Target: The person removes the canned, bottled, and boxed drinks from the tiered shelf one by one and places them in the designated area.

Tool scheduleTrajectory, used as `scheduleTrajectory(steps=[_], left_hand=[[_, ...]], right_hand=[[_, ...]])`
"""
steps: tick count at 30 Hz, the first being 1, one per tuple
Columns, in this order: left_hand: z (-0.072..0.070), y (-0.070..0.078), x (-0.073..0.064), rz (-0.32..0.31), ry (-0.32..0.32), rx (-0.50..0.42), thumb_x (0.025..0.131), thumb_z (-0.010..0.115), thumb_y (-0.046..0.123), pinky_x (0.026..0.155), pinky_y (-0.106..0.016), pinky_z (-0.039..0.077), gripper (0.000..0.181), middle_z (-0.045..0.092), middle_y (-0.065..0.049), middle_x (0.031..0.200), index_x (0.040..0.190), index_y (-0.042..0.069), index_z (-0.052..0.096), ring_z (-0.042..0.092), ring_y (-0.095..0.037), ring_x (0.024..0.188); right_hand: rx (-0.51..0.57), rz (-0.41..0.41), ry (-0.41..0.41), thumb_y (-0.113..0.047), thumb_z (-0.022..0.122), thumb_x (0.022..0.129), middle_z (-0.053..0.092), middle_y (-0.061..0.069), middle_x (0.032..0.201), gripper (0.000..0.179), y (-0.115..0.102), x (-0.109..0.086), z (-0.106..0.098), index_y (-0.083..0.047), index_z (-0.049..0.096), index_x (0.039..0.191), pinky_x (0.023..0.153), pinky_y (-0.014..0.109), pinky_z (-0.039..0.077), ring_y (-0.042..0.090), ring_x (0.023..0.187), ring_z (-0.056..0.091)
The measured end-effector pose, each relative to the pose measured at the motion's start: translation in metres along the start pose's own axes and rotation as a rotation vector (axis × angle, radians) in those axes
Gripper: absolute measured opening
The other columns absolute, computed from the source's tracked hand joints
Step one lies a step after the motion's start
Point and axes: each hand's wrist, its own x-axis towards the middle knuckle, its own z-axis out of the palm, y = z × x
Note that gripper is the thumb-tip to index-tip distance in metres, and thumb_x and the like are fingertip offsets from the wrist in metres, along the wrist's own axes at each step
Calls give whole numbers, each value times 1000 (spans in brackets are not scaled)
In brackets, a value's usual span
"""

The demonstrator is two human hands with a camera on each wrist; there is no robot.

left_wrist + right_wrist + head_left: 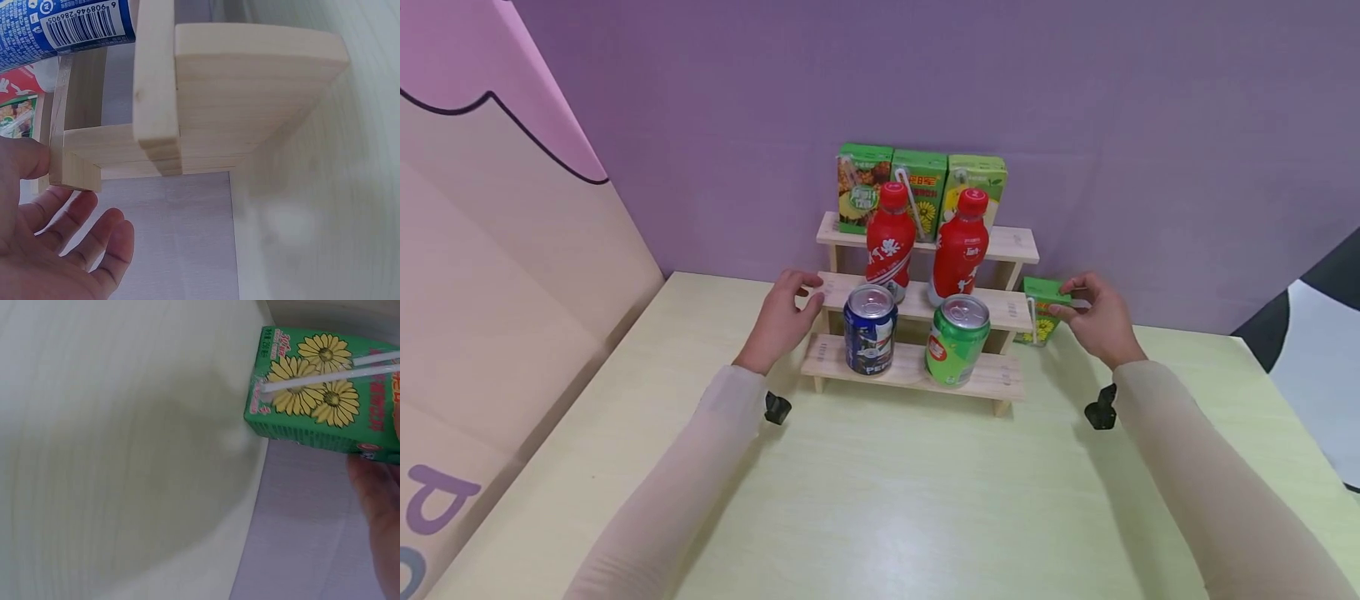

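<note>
On a three-step wooden stand (pixel 917 372), green juice boxes (pixel 865 192) fill the top step. Two red-capped bottles (pixel 891 242) stand on the middle step, and a blue Pepsi can (pixel 870 333) and a green can (pixel 957 342) on the lowest. My left hand (pixel 784 321) holds the left end of the middle step, thumb in front and fingers at the far side; its other fingers are loosely curled in the left wrist view. To the right of the stand, my right hand (pixel 1097 319) grips another green juice box (pixel 312 394) with yellow flowers and a straw.
The pale tabletop (pixel 880 492) spreads in front of the stand. Close behind stands a purple wall panel (pixel 1075 125), with a printed panel (pixel 497 250) along the left side. A black and white surface (pixel 1318 358) lies at the right edge.
</note>
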Motion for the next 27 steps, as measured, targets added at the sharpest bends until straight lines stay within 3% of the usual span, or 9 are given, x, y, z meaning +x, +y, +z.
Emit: scheduleTrajectory(steps=[4, 7, 12, 18, 23, 27], left_hand=[[1, 0, 0, 11, -1, -7, 96, 55, 16, 85, -39, 47, 27, 47, -11, 119, 119, 1, 56, 49, -31, 108], [1, 0, 0, 12, 3, -6, 96, 54, 16, 84, -39, 47, 27, 47, -11, 120, 119, 1, 56, 48, -29, 108], [1, -1, 0, 11, 12, -3, 97, 54, 17, 83, -39, 47, 27, 48, -10, 120, 119, 1, 56, 49, -28, 107], [-3, -1, -1, 3, 13, 5, 97, 53, 17, 83, -39, 47, 28, 47, -11, 121, 120, 1, 55, 49, -29, 107], [-4, 2, -2, -5, 6, 2, 97, 53, 16, 84, -40, 46, 28, 45, -12, 121, 120, 1, 54, 48, -30, 108], [1, 5, -3, -10, -2, 2, 97, 52, 16, 85, -39, 46, 28, 45, -12, 121, 120, 0, 54, 47, -29, 108]], right_hand=[[18, 15, -23, -24, 68, 88, 46, 16, 129, 46, -8, -4, -10, 0, 46, 121, 95, 50, 41, 37, 120, 45], [39, -28, 18, -31, 68, 88, 44, 14, 135, 53, -20, -4, -17, 0, 47, 125, 97, 51, 38, 39, 122, 43], [51, -192, 113, -19, 66, 89, 48, 12, 132, 42, -56, 1, -27, 0, 51, 123, 102, 41, 36, 31, 120, 46], [16, -373, 155, -8, 66, 88, 54, 9, 124, 36, -109, 14, -29, -2, 55, 122, 99, 36, 40, 19, 114, 51], [-47, -408, 122, -10, 65, 89, 52, 4, 126, 41, -146, 24, -23, -9, 55, 129, 98, 37, 41, 21, 116, 50], [-76, -392, 76, -14, 63, 91, 46, 2, 132, 46, -162, 33, -17, -16, 52, 135, 100, 39, 39, 22, 121, 45]])
